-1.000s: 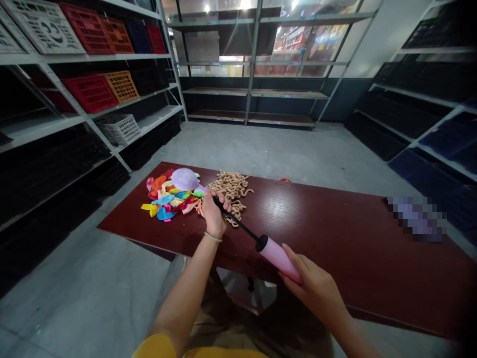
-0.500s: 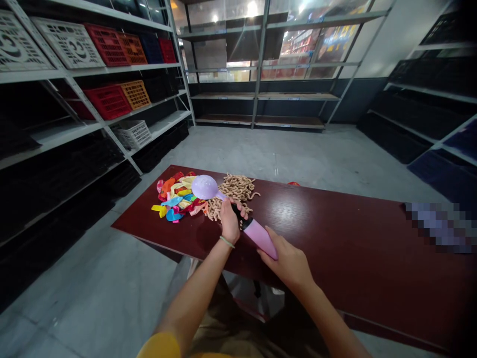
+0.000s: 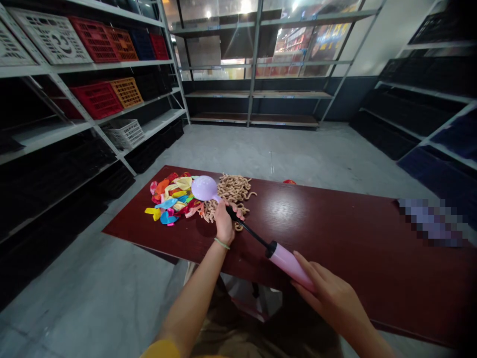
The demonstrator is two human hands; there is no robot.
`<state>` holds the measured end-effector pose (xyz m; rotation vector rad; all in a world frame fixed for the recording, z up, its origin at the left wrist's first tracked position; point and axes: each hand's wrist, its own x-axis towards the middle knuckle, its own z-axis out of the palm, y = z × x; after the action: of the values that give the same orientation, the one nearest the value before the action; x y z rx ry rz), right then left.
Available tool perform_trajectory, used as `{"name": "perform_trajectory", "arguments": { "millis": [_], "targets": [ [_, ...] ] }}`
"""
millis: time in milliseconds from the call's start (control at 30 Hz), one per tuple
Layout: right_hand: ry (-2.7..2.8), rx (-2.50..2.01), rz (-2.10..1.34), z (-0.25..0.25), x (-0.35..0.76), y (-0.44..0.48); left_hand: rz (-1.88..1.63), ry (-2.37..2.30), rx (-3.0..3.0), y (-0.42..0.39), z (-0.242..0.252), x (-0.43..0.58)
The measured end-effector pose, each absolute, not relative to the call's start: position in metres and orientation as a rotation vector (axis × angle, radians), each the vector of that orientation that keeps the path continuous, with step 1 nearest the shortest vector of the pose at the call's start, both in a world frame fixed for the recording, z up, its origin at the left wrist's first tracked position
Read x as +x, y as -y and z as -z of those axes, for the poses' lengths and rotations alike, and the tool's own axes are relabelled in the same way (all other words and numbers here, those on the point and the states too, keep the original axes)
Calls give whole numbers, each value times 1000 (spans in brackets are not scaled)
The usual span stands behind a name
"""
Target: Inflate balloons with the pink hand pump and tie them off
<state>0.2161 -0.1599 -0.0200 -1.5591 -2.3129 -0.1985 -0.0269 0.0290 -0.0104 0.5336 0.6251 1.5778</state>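
Observation:
My left hand is closed around the black handle end of a balloon pump, where the neck of a small, partly inflated purple balloon meets it. My right hand grips the pink barrel of the balloon pump. Between the two hands the pump's thin black rod shows, drawn out of the barrel. Behind the purple balloon lies a heap of flat balloons in red, yellow, blue and cream. Beside them is a pile of tan, curled, worm-like pieces, partly hidden by my left hand.
The dark red table runs wide in front of me. A blurred purple item lies at its right end. Metal shelves with red crates and a white crate stand at left; more shelves stand at the back.
My right hand has moved right and toward me with the pink barrel, so the black rod is now exposed. The left hand stays by the balloon. The view has shifted slightly.

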Motion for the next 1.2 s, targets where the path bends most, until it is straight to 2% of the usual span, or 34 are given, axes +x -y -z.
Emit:
{"name": "perform_trajectory", "arguments": {
  "millis": [400, 633, 833, 1200],
  "targets": [
    [2234, -1683, 148, 16, 135, 99, -1534, -664, 557, -23, 12, -23],
    [2266, -1565, 91, 16, 178, 134, -1564, -709, 526, -26, 12, -23],
    [2287, -1560, 197, 17, 208, 163, -1585, -709, 496, -28, 9, -26],
    [2201, -1699, 220, 19, 135, 101, -1622, -761, 549, -28, 20, -23]
  ]
}}
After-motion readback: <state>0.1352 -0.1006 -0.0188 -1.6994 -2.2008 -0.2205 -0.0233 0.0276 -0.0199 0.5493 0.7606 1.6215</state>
